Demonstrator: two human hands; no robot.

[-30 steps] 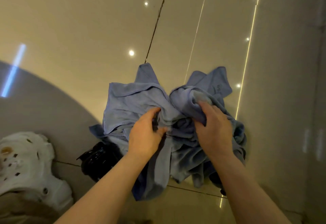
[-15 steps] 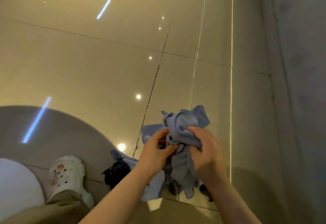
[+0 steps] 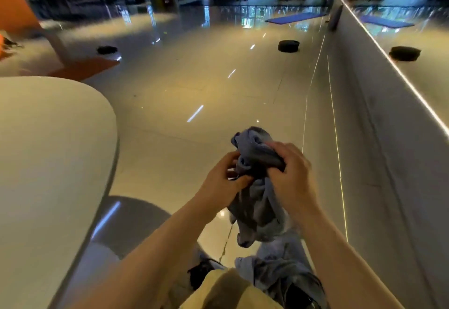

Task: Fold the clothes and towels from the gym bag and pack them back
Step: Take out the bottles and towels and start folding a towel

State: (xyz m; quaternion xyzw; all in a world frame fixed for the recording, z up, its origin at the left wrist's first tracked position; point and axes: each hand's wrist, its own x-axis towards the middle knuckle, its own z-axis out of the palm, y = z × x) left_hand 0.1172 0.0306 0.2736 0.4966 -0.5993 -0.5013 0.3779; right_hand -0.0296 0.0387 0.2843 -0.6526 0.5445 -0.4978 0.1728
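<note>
Both hands point(image 3: 257, 177) bunch soft blue cloth point(image 3: 255, 206) — crumpled.

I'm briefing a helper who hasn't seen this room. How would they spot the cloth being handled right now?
Start at the long grey wall on the right, then look beside it at the two hands. The left hand and right hand grip a bunched blue cloth in mid-air; more blue cloth lies below.

The bunched-up cloth point(image 3: 255, 201) is showing plain dusty blue, no print. Left of it the table point(image 3: 48, 163) is looking off-white, the floor point(image 3: 194, 85) behind it is glowing glossy beige, trousers point(image 3: 226, 289) below it khaki.
</note>
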